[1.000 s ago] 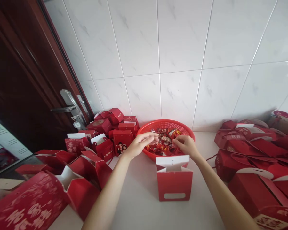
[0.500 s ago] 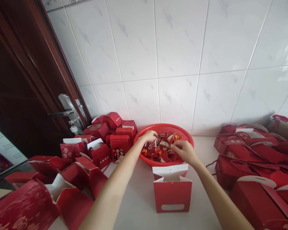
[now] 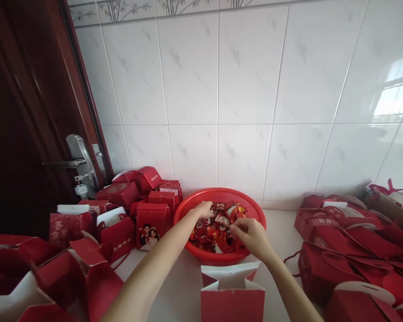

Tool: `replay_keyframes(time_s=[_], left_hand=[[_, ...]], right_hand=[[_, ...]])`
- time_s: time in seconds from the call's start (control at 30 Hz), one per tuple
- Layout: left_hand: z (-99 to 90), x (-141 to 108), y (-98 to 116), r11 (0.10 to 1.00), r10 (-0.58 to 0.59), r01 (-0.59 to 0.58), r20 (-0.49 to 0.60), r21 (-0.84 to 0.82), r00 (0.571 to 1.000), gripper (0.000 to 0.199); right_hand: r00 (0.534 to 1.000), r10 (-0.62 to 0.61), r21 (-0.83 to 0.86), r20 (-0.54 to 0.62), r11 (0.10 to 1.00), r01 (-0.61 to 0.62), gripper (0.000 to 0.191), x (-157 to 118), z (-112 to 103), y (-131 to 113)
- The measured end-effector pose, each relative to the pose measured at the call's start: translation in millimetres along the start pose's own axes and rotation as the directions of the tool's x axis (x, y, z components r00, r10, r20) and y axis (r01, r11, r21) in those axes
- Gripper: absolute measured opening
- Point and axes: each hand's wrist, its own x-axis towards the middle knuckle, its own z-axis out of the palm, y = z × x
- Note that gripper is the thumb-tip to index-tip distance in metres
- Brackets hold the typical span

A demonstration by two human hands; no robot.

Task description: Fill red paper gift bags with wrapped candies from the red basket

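Reaching into the red basket (image 3: 255,214), both hands are now seen among the wrapped sweets (image 3: 218,228) that lie piled in it. A second ago the hands were held above the near rim; since then they have been moved deeper, so the picking of sweets is judged to be under way and not yet finished.

The left hand (image 3: 203,209) is laid on the far left part of the pile, with the fingers curled down into the wrappers. Whether a sweet is already gripped under it cannot be told, because the fingertips are hidden. The right hand (image 3: 250,235) is held over the near right part of the pile, and its thumb and first fingers are closed in a pinch on a red wrapper.

Just before the basket, near the bottom edge of the view, the open red gift box (image 3: 232,293) is standing upright on the white counter (image 3: 275,223), with its white flaps raised. It has come lower in the view than before, but this is judged to be from the head being tilted up, not from the box being moved. Nothing is seen inside it from here.

More red boxes (image 3: 121,219) are stacked at the left beside the dark door (image 3: 27,112), and flat red boxes (image 3: 349,241) are lying at the right.
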Motion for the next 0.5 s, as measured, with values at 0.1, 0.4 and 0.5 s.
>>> replay_keyframes(time_s=[0.1,0.4,0.5], left_hand=[[-1.7,4,-4,0.998,-0.048,0.049,0.020,-0.050,0.999,0.015],[-20.7,-5,3,0.938,-0.020,-0.018,-0.106,-0.345,0.994,0.013],[-24.6,-10,9,0.908,0.006,-0.065,-0.142,-0.413,0.990,0.010]], right_hand=[[1.000,0.010,-0.029,0.013,1.000,-0.009,0.027,0,-1,-2],[1.000,0.007,0.007,0.008,1.000,-0.007,0.026,1,1,0],[1.000,0.024,0.011,0.010,1.000,-0.024,0.025,2,1,-1]])
